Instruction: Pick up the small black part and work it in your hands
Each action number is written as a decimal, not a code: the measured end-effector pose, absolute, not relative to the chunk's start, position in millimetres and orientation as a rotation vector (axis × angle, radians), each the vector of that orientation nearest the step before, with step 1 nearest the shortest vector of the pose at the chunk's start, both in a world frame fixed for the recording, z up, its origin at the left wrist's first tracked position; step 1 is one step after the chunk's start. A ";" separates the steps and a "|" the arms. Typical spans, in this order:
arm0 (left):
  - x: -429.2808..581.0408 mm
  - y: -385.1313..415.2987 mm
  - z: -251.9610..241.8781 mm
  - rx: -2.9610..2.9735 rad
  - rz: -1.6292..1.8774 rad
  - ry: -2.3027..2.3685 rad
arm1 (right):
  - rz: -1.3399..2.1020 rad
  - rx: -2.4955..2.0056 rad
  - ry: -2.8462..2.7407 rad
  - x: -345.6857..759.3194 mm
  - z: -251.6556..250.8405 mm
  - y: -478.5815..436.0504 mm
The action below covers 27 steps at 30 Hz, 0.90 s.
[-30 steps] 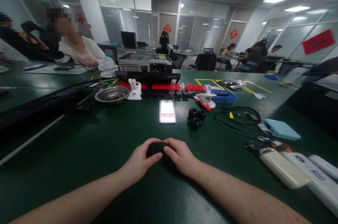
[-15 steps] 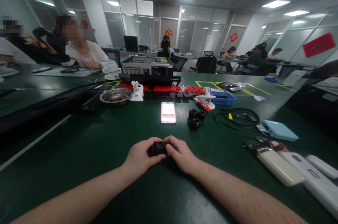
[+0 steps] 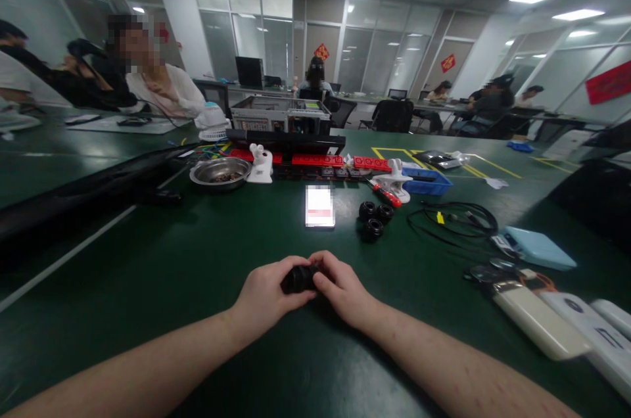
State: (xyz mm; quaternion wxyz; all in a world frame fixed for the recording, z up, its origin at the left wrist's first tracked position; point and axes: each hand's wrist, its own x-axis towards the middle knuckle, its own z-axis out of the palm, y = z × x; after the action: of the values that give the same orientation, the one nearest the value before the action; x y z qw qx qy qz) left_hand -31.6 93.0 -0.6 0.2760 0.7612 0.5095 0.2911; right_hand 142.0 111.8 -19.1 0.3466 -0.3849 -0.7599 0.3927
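Both of my hands meet low on the green table (image 3: 162,273), gripping a small black round part (image 3: 298,278) between them. My left hand (image 3: 269,296) wraps it from the left with the thumb on top. From the right, the fingers of my right hand (image 3: 340,288) pinch it. Three similar black round parts (image 3: 374,217) lie in a cluster further back on the right. A lit phone (image 3: 319,206) lies flat just beyond my hands.
A metal bowl (image 3: 219,172), red strips (image 3: 315,160), a blue tray (image 3: 428,181) and an open computer case (image 3: 280,117) stand at the back. Black cables (image 3: 456,219), a light blue box (image 3: 538,248) and white devices (image 3: 537,321) lie at the right. People sit at the left and far tables.
My hands stay together on the black part with small finger shifts. The view has tilted slightly, so everything on the table sits a little more to the right.
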 end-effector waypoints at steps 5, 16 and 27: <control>-31.0 90.8 2.9 2.323 0.748 1.361 | 1.133 -0.976 -1.804 142.4 -23.1 115.5; -31.4 90.0 8.2 2.618 0.683 1.317 | 1.185 -0.906 -1.969 143.1 -17.1 114.1; -32.8 94.6 1.4 2.569 0.779 1.319 | 1.230 -0.858 -1.897 142.4 -17.9 114.9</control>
State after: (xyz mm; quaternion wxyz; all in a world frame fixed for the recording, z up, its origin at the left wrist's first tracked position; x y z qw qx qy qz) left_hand -32.8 94.6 1.4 0.0750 0.8564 0.4398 0.2597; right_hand 142.4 114.9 -17.9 0.3539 -0.3320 -0.7336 0.4759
